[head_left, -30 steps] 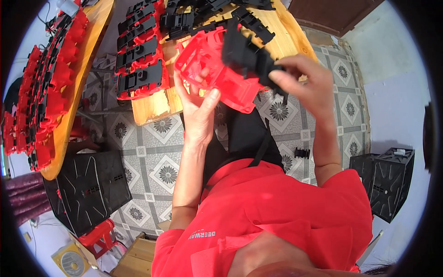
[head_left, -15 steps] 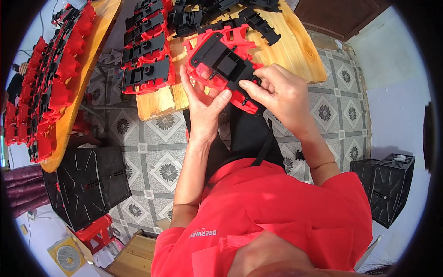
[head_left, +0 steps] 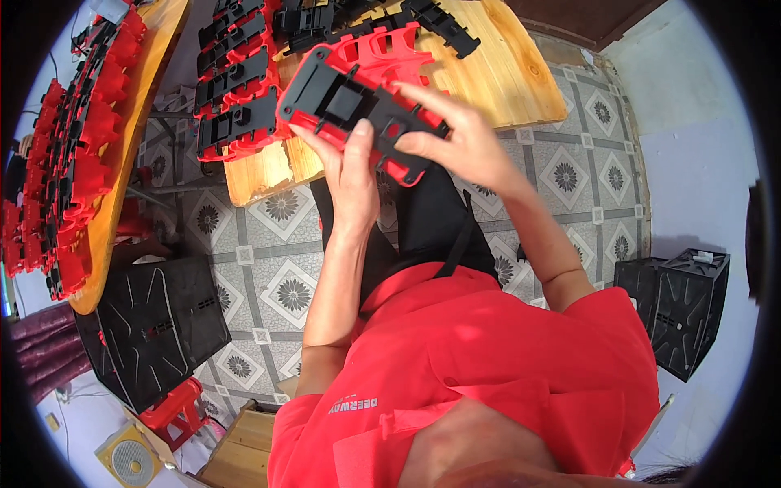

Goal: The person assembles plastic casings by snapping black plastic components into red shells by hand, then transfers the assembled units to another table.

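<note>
"Over the near edge of the wooden table [head_left: 517,69], the black plate [head_left: 309,91] lies on the red shell [head_left: 399,172], both tilted in the person's hands!"

"And the left hand [head_left: 350,171]?"

"Firmly around the red shell, thumb up top against the plate, fingers at the lower edge!"

"The right hand [head_left: 464,146]?"

"Spread across the other end, thumb on the black plate, forefinger reaching along the far edge. Whether it's clenched, can't tell."

"Nearby?"

"Another red shell [head_left: 384,50] just beyond, red-and-black assemblies [head_left: 237,75] lined up left!"
</note>
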A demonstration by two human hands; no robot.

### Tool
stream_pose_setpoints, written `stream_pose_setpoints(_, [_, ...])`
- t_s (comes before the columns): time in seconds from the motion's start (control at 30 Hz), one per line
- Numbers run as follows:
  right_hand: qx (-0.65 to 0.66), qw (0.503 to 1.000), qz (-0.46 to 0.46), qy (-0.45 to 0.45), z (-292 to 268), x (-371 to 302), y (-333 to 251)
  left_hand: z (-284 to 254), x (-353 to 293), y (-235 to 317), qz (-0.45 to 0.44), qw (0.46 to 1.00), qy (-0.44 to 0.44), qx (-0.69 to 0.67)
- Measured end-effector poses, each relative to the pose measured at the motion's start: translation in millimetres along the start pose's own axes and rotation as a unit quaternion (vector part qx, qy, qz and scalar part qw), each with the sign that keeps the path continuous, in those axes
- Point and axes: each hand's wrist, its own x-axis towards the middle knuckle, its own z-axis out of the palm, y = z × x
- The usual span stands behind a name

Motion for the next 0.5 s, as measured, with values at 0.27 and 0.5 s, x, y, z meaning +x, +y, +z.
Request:
stream_pose_setpoints(0.27, [0.209, 0.96, 0.131, -0.132, 8.4, 1.7, 16.9, -38.0, 4.8, 1.7, -0.058, 0.995, -0.041, -0.064])
stream_pose_setpoints(0.5, [0.123, 0.975, 0.133, -0.125, 32.6, 20.1, 1.7, -40.8, 5.5, 5.1, -0.035, 0.998, -0.042, 0.041])
